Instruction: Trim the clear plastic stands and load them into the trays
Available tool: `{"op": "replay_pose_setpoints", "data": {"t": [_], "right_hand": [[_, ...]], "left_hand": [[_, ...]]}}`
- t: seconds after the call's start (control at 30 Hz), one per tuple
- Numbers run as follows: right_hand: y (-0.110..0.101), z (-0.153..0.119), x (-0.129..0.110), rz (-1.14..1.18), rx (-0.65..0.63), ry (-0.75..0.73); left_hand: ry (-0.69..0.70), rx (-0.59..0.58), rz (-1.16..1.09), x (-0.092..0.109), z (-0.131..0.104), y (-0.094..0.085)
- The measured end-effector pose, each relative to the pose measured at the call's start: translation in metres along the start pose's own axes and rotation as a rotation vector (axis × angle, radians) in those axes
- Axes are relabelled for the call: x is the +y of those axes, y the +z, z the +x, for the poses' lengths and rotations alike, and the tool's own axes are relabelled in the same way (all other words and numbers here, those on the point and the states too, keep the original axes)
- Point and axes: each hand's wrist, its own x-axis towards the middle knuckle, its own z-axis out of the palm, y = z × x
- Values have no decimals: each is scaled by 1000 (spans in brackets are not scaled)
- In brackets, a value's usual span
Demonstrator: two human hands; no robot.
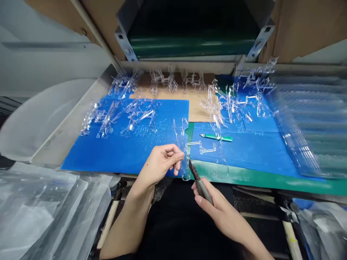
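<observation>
Trimming stage: we see the left hand (162, 162) pinching a clear part (183, 151), the right hand (214, 206) closed on a cutter (199, 182) just below it; next, blade meets sprue.

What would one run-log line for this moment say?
left hand: holds clear plastic moulded part | right hand: grips grey cutting tool, tip at part | surface: blue mat | nearby: green pen

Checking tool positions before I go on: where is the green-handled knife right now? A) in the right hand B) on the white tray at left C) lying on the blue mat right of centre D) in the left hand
C: the green-handled knife lies untouched on the blue mat, while the right hand holds a grey cutter.
</observation>
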Motion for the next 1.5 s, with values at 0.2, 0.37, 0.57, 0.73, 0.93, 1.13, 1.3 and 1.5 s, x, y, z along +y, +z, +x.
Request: {"op": "replay_pose_setpoints", "data": {"t": [0.2,0.37,0.57,0.73,0.93,1.13,1.3,1.5], "right_hand": [[8,2,6,-19,-3,66],[8,6,6,-9,-6,86],[5,9,12,-51,36,93],[0,6,13,-68,58,106],[-7,4,23,-13,89,91],[-14,1,23,35,27,116],[-18,3,19,5,-13,85],[-21,5,25,82,-82,83]], "left_hand": [[-66,-36,-59,-30,-15,1],[-95,-79,-68,-36,-13,5],[-111,-111,-111,-42,-7,10],[-120,-102,-101,-43,0,16],[-154,-139,-85,-43,5,25],[-165,-152,-115,-41,7,32],[-165,-178,-121,-40,9,34],[-190,-223,-127,-40,8,31]]}}
